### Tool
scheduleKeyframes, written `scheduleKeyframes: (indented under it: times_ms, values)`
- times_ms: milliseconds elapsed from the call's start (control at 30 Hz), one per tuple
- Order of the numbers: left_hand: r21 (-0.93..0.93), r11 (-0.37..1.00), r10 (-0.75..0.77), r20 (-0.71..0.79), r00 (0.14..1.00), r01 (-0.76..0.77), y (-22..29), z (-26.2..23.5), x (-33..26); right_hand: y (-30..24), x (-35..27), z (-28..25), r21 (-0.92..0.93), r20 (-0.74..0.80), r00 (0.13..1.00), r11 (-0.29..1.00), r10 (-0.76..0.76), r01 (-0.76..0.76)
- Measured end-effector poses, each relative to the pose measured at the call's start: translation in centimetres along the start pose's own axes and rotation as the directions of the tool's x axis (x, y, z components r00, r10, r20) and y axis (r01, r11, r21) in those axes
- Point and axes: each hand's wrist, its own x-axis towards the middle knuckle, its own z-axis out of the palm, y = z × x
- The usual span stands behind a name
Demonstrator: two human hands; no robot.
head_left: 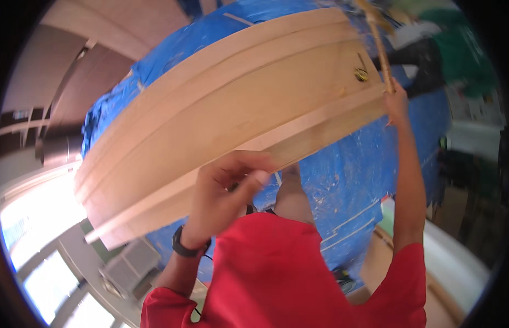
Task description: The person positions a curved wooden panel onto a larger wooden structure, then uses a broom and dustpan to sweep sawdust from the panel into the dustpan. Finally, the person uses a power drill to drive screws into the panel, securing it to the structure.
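Observation:
A long wooden panel (211, 128) with raised strips along its edges slants across the view. My left hand (224, 183), a dark band on its wrist, hovers over the panel's near edge strip (290, 130). Its fingers are loosely curled with the thumb apart, blurred by motion, and I see nothing clearly held. Off the panel's right end, my right hand (396, 104) is closed round a thin wooden stick (381, 52) that points away from me. The stick's far end blurs into yellowish shapes. A yellow and black tape measure (361, 74) lies on the panel's right part.
Blue plastic sheeting (347, 180) spreads under and around the panel. At the far right is another person in a green top (465, 52), close to the stick. A grey boxy unit (131, 265) stands at the lower left near bright windows (52, 281).

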Motion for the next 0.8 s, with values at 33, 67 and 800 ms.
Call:
scheduleKeyframes:
  times_ms: [33,67,800]
  values:
    - [-0.027,0.995,-0.094,-0.125,0.988,0.091,-2.5,-0.3,1.3,2.4,4.4,0.6,-0.163,-0.010,0.997,0.984,-0.073,0.070]
    - [-0.066,0.981,-0.194,-0.256,0.947,0.182,-5.1,-1.1,2.0,3.6,9.2,2.0,-0.180,0.050,0.996,0.980,-0.073,0.081]
    - [0.052,0.871,-0.424,-0.425,0.800,0.489,-24.6,4.4,12.7,-10.6,-4.5,-3.8,-0.208,0.735,0.670,0.975,0.105,0.074]
